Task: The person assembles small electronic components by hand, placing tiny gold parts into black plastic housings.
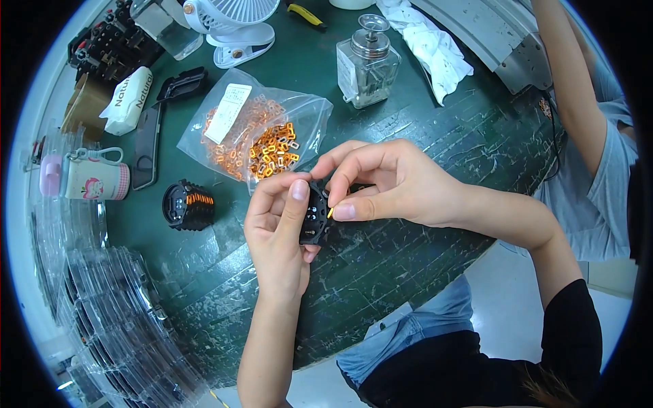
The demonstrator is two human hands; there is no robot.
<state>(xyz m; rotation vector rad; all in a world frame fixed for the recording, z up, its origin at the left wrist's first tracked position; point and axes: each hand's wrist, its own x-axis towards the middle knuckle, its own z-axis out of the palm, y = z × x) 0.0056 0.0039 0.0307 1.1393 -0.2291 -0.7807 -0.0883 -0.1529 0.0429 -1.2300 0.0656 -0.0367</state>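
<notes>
My left hand (277,224) grips a black round plastic part (313,216) between thumb and fingers, above the table's near half. The part has small light spots on its face and a notched rim. Close against its right edge, my right hand (401,182) pinches a small yellow-orange piece (330,213) between thumb and index finger. Only a sliver of that piece shows, so its full shape is hidden. Beyond the hands lies an open clear plastic bag (309,112) of orange rectangular rings (273,148). A stack of similar black parts (188,205) with orange bits along its side stands to the left.
Stacked clear plastic trays (112,299) fill the left side. Farther back are a cup (98,178), a phone (145,146), a tissue pack (128,100), a white fan (235,30), a glass pump bottle (369,64) and a white cloth (435,51). Another person's arm (575,88) is at the right.
</notes>
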